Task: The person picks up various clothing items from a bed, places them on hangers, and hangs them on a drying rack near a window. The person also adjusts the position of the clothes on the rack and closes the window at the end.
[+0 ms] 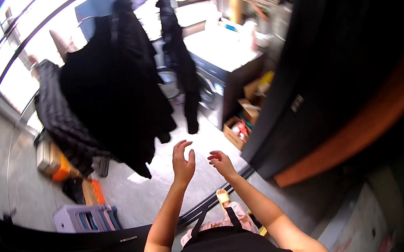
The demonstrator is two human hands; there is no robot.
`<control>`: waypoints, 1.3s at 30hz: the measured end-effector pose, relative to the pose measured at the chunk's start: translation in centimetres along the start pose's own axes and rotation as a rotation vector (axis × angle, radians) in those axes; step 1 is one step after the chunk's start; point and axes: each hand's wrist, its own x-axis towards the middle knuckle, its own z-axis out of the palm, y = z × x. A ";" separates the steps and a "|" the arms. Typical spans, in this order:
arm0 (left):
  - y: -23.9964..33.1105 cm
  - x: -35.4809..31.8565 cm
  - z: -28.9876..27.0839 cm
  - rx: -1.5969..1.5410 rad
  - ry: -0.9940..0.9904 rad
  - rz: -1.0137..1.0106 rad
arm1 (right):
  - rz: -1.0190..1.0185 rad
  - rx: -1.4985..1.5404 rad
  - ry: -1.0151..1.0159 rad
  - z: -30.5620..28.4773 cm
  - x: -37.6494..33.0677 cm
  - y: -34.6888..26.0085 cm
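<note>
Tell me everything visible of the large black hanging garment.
The black garment looks like soft, plain cloth. It hangs loosely above the floor, its lower edge falling in uneven points. Dark grey patterned cloth borders its left side. A narrow black strip hangs to its right, possibly a sleeve. The left hand is near its lower right edge, apparently without touching.

Gap between garments (pixel 112 91) and door (pixel 338 62)
</note>
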 end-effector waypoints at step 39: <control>33.4 -77.0 21.7 -0.137 -2.009 0.476 | 0.590 0.499 2.140 -16.3 -105.6 50.1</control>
